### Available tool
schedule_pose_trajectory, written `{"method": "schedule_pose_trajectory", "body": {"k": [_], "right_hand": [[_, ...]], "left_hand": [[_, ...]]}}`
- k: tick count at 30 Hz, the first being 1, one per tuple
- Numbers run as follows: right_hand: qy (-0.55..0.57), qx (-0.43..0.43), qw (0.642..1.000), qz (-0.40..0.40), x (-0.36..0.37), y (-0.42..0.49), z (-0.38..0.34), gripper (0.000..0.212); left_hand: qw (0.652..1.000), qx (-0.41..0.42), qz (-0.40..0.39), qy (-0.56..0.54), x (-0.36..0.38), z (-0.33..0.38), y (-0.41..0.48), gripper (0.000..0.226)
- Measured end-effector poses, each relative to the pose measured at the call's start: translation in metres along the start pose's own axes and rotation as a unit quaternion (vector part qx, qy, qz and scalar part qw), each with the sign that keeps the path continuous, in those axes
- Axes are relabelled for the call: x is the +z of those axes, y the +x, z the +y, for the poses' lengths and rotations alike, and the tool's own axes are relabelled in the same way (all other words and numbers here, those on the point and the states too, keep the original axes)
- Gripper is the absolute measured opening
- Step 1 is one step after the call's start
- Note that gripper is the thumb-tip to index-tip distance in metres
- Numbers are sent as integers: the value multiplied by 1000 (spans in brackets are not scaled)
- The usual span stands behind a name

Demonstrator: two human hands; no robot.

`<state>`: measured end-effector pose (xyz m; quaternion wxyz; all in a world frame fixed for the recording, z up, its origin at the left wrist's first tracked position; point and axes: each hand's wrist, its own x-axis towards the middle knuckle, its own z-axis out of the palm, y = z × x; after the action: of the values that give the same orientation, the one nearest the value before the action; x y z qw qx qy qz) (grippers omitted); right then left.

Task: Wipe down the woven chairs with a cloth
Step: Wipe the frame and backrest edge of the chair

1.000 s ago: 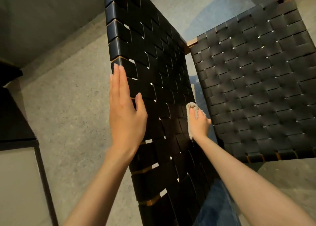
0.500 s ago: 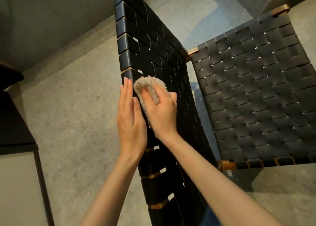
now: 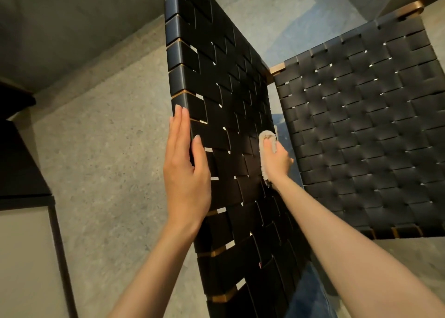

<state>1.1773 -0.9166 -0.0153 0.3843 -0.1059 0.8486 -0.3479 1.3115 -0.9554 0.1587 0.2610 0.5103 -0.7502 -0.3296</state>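
The black woven chair back point(image 3: 216, 81) rises upright in the middle of the view, its wooden frame showing between the straps. The woven seat point(image 3: 366, 129) spreads out to the right. My left hand point(image 3: 186, 170) lies flat with straight fingers against the back's left edge, thumb on the weave. My right hand point(image 3: 277, 161) holds a beige cloth point(image 3: 266, 149) and presses it on the lower right part of the back, close to where it meets the seat. Most of the cloth is hidden under that hand.
A speckled grey concrete floor point(image 3: 103, 154) surrounds the chair. Dark furniture with a pale panel point(image 3: 21, 221) stands at the left edge. A wooden frame corner point(image 3: 413, 5) of the seat shows at the top right. A grey wall base point(image 3: 72, 16) runs along the upper left.
My right hand has swept the cloth from beside my left hand down and right across the woven back to its inner edge. My left hand stays on the left edge.
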Motion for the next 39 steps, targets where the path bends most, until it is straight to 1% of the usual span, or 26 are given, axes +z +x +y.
{"method": "schedule_pose_trajectory", "body": {"k": [2, 3, 5, 6, 8, 9, 11, 13, 15, 17, 20, 23, 25, 27, 28, 30, 32, 34, 35, 37, 39], "right_hand": [[37, -4, 999, 5, 2, -9, -14, 33], [69, -26, 997, 2, 3, -20, -25, 34], [132, -98, 986, -13, 4, -45, -55, 34], [150, -147, 977, -20, 4, -59, -73, 30], [174, -254, 951, -29, 4, -82, -114, 24], [186, -295, 937, -28, 3, -88, -133, 28], [201, -339, 919, -5, 3, -90, -158, 29], [199, -363, 910, 27, 6, -80, -164, 26], [196, -360, 911, 38, 12, -66, -157, 31], [195, -321, 926, 39, 17, -50, -142, 37], [159, -229, 960, 37, 22, -15, -109, 36], [97, -108, 989, 23, 17, 22, -78, 33], [64, -50, 997, 10, 10, 37, -67, 32], [74, -31, 997, 8, 9, 37, -73, 32], [96, -40, 995, 7, 9, 31, -83, 30], [144, -97, 985, -7, 14, 12, -112, 27], [177, -197, 964, -8, 15, -8, -149, 28], [192, -308, 931, 22, 16, -18, -186, 30], [192, -339, 920, 40, 18, -18, -202, 30], [185, -362, 911, 72, 21, -12, -221, 30], [182, -378, 903, 91, 25, -5, -221, 31]], "left_hand": [[1000, 1, 3, 4, 0, 1, 0, 48], [1000, 0, 3, 6, -1, 2, 0, 48], [1000, -1, 3, 8, -1, 2, 0, 48], [1000, 1, 4, 10, -1, 2, 1, 48], [1000, 4, 4, 17, -1, 4, 1, 47], [1000, 4, 3, 20, -1, 4, 1, 48], [1000, -3, -6, 28, 0, 6, 1, 49], [999, -9, -21, 39, 0, 6, 1, 50], [998, -15, -37, 44, 0, 5, 3, 51], [998, -20, -52, 39, -1, 5, 6, 53], [996, -33, -61, 49, -3, 6, 20, 57], [994, -53, -68, 61, -4, 7, 40, 59], [994, -53, -70, 62, -2, 9, 53, 59], [994, -53, -67, 64, -1, 11, 64, 59], [994, -55, -65, 63, 0, 12, 69, 58], [995, -61, -60, 60, 2, 13, 79, 57], [995, -62, -58, 59, 3, 12, 88, 56], [995, -59, -59, 59, 4, 11, 97, 55], [995, -58, -60, 59, 4, 11, 101, 54], [994, -56, -60, 65, 6, 10, 109, 53], [994, -43, -59, 82, 7, 9, 117, 52]]}}
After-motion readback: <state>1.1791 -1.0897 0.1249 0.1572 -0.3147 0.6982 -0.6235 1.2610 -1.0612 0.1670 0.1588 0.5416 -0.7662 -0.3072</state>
